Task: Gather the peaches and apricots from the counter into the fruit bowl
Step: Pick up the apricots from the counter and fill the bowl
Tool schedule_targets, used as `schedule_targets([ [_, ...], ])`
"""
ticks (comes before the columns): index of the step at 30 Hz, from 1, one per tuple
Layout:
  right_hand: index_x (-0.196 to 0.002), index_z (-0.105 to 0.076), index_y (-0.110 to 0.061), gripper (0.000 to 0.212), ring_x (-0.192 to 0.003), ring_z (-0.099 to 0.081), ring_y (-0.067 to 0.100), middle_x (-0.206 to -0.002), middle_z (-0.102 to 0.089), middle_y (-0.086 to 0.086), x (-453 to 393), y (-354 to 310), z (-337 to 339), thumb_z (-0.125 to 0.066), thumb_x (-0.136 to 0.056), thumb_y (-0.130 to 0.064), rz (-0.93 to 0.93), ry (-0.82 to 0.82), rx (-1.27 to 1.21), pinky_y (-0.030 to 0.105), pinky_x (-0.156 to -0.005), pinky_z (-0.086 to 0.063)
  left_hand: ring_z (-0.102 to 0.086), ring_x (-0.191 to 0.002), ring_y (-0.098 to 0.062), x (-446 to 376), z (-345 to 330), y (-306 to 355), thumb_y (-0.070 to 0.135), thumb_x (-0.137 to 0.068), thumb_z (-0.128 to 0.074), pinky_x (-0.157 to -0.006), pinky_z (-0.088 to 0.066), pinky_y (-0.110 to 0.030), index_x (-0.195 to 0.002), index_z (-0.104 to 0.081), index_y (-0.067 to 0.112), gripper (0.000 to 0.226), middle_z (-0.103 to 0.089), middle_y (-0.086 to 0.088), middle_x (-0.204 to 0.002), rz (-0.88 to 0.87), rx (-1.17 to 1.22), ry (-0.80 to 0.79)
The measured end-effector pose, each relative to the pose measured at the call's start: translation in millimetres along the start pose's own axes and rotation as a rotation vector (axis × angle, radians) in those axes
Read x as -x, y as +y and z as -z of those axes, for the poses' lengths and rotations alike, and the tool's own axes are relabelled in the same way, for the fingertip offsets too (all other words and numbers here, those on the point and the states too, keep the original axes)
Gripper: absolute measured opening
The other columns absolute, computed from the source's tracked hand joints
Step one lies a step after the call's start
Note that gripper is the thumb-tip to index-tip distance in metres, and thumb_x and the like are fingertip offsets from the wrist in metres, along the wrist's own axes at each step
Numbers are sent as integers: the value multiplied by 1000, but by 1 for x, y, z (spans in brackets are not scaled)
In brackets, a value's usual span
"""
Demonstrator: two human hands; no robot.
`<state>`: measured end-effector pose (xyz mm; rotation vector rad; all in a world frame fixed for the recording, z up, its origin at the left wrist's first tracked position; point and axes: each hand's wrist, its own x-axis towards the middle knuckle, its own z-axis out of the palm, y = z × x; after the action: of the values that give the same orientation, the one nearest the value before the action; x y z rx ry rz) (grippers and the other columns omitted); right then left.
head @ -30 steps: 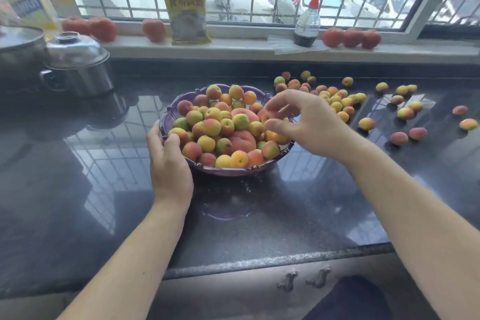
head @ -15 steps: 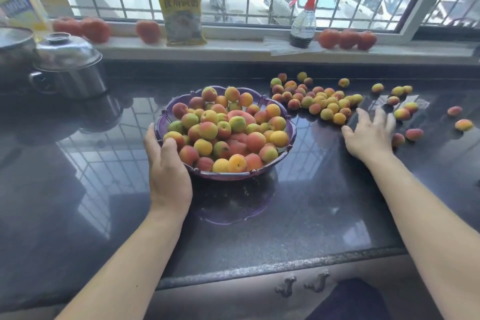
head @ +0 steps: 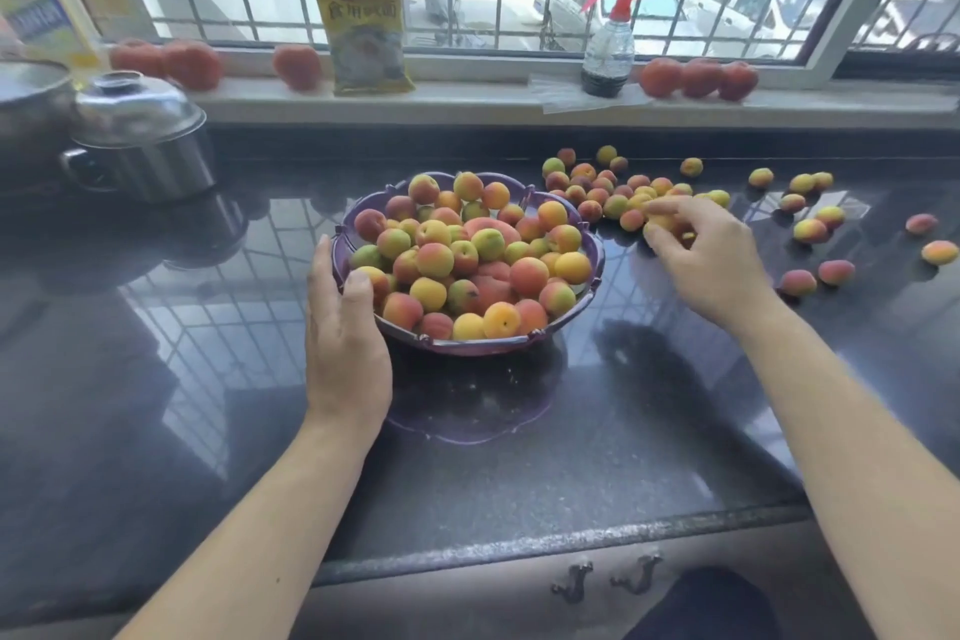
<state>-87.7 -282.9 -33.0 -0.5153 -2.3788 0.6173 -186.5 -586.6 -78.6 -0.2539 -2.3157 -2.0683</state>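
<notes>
- My right hand is closing on the near edge of the loose pile just right of the bowl; half a second back it was lying flat and spread on the counter further right, so it has swung in toward the fruit; its fingers are curling narrow round one or two yellow apricots, though I cannot tell whether they are lifted clear yet.
- My left hand is still bracing the bowl's near-left rim, fingers relaxed and pressing against it, thumb over the edge; it has not shifted.
- The bowl is already heaped; many fruits are still lying on the counter, in the pile and scattered well off to the right; I am judging this as another pick starting, with plenty left and rolling off the heap becoming a risk.
</notes>
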Motion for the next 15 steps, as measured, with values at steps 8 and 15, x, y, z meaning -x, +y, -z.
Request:
schedule_targets([
  [8,-123,-65,-28,24,-106,-64,6,-115,-65,-13,12,-102,-18,-59,-101,-20,243,-432,-240,23,-85,-57,-42,-152,-11,-1,3,-2,56,-101,-29,-127,-38,-47,-165,-32,42,66,-42,13,-167,-7,22,27],
  [15,-106,-67,-23,21,-95,-64,12,-103,-65,-4,-12,-79,-6,-50,-100,-12,48,-127,-318,43,-89,-57,-42,-151,-10,-2,2,-3,50,-103,-30,-127,-36,-46,-165,-35,39,63,-45,14,-165,-16,29,54],
])
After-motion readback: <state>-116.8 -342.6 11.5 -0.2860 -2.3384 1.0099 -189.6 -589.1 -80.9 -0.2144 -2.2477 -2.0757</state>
